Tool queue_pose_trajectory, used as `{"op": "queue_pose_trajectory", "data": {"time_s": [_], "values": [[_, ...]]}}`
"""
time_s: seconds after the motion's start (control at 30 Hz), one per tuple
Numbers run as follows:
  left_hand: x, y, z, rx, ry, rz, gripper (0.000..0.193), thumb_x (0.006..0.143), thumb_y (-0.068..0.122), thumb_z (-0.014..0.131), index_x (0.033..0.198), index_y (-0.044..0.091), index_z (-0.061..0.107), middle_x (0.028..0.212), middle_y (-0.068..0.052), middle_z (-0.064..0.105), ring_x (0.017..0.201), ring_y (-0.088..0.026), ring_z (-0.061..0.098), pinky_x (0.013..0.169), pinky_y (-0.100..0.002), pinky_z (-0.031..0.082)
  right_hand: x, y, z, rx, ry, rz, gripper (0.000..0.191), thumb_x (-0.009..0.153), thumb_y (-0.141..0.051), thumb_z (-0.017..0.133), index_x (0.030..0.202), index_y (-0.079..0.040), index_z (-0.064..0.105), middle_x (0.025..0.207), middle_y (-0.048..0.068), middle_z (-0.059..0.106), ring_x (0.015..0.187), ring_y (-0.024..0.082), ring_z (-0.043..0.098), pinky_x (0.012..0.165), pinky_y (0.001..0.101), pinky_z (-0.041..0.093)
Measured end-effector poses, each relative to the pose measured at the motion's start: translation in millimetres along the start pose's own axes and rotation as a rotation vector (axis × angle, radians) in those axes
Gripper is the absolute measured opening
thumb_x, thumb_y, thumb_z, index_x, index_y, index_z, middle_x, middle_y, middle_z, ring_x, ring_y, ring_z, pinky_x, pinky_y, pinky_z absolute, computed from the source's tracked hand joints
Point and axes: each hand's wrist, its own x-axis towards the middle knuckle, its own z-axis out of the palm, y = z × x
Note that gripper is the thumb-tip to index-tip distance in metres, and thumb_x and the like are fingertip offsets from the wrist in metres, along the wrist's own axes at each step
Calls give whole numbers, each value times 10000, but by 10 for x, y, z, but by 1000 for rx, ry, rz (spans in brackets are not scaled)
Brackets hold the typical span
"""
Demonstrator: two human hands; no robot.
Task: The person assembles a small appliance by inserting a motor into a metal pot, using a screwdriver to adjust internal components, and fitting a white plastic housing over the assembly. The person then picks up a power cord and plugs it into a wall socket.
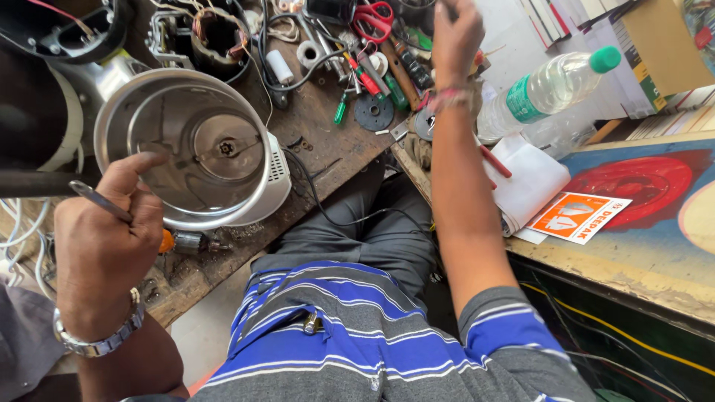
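The left hand [100, 242] was closed around a thin metal tool [99, 201], with its thumb on the rim of the steel jar [175, 112]. The jar sat on the wooden bench [328, 141]. The right hand [456, 33] reached up into the pile of tools [372, 67]. I could not tell how its fingers were.

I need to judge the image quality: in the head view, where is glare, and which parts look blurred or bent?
Head view: soft daylight, no hard shadows; glare shines on the steel jar rim and the plastic bottle. The right hand at the top edge is slightly motion-blurred; the left hand with its thin metal tool is sharp. Wide-lens distortion bends the bench edges.
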Motion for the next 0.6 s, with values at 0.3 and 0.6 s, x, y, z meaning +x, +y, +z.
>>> {"op": "queue_pose_trajectory", "data": {"time_s": [0.3, 0.6], "values": [[19, 109, -70, -48, 19, 58, 271, 942, -30, 600, 1196, -18, 695, 747, -172, 680, 598, -267, 676, 543, -368, 520, -1846, -914, 122, -203, -647, 36, 400, 882, -337, 770, 1217, -124, 727, 884, 90, 675, 816, 295, 648, 655, 420, 540], [-54, -69, -1, -137, 32, 32, 288, 1025, 13, 587, 1292, 37, 694, 788, -123, 670, 640, -227, 674, 607, -349, 518, -1921, -749, 141, -236, -539, -92, 154, 880, -206, 783, 1007, -134, 734, 965, 106, 618, 928, 318, 634, 806, 426, 529]]}}
